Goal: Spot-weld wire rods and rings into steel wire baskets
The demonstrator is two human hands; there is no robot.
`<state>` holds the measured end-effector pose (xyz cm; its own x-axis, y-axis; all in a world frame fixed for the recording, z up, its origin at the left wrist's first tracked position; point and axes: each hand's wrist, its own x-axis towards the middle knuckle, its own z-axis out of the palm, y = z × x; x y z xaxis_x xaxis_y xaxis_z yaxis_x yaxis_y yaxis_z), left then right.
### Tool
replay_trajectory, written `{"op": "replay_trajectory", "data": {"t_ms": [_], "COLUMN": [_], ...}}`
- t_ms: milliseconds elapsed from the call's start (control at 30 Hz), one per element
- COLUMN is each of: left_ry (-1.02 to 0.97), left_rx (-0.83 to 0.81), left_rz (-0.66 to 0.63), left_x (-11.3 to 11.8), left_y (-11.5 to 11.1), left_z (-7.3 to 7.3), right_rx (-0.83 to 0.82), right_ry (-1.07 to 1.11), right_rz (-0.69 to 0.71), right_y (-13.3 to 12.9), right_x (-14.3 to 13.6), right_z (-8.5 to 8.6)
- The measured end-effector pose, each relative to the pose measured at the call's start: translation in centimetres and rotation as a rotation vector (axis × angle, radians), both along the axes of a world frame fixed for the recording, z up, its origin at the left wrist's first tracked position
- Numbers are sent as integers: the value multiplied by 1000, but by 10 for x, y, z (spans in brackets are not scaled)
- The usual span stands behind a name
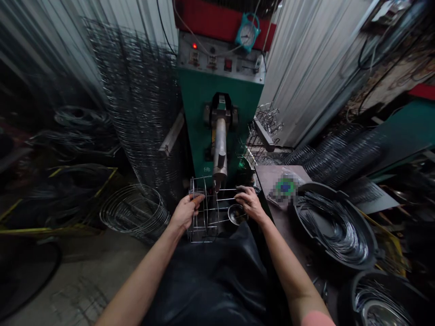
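A wire basket frame [206,226] of thin metal rods lies across the lower end of a green spot-welding machine [193,108]. My left hand [186,210] is closed on the frame's left side, thumb and fingers round its wire. On the other side my right hand [249,203] pinches the ends of the rods that stick out to the right. Just above the frame, between my hands, the machine's electrode tip [217,184] points down; whether it touches the wire I cannot tell. Below the rods sits a small round metal bowl [237,214], partly hidden.
Tall stacks of wire rings [136,90] stand at the left, with loose wire hoops [134,210] nearer me. A black tub [369,235] of wire rings rests on the right-hand table [272,179]. A teal clock [248,34] hangs on the machine's top.
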<state>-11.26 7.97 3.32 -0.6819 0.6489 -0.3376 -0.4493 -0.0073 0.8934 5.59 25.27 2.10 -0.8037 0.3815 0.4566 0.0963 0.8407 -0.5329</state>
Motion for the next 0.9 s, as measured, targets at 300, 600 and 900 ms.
{"op": "replay_trajectory", "data": {"t_ms": [300,600,900], "left_ry": [-10,-11,-27], "left_rx": [0,-21,7], "left_rz": [-11,-13,14], "left_x": [-6,-10,-4], "left_y": [1,4,9], "left_z": [1,-3,1], "right_rx": [14,29,-9], "right_ry": [-16,-59,-24], "right_rz": [1,-18,27], "right_y": [2,6,12], "right_x": [-7,-10,-6], "right_z": [3,2,2]}}
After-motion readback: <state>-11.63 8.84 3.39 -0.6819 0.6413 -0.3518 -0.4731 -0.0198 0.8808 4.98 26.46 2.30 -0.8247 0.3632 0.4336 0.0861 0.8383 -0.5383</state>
